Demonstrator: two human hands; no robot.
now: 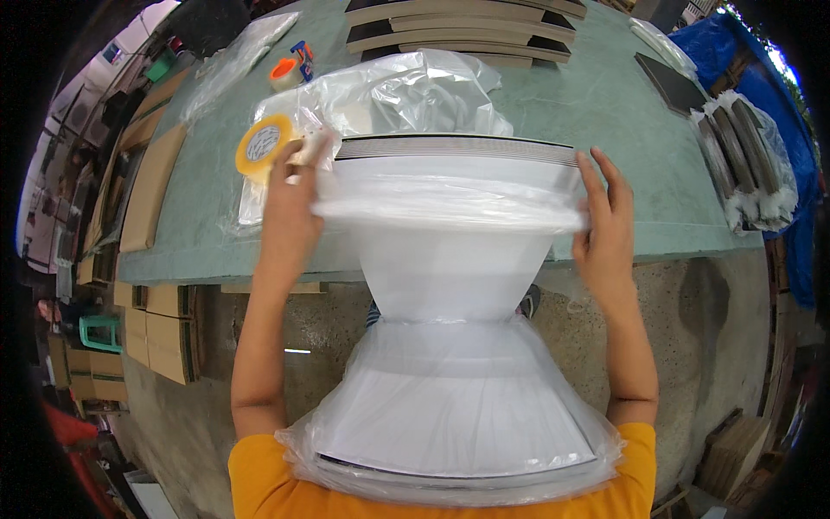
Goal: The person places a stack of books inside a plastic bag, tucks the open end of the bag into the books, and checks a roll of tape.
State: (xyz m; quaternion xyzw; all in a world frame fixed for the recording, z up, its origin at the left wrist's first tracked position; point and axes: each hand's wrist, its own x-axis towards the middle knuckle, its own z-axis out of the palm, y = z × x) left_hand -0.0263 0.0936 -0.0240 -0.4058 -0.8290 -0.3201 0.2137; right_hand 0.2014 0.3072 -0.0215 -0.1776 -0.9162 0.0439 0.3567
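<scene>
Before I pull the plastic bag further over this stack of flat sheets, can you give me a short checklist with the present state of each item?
1. Left hand holds the bag's left edge at the stack's corner: ok.
2. Right hand holds the right edge, fingers spread on the plastic: ok.
3. Stack of flat sheets lies even, edges aligned where visible: ok.
4. Clear plastic bag free of tears: cannot tell, the film is too glossy.
5. Yellow tape roll sits right beside the left hand, touching loose plastic: not ok, it may snag.
6. Far end of the stack rests on the green table: ok.
</scene>
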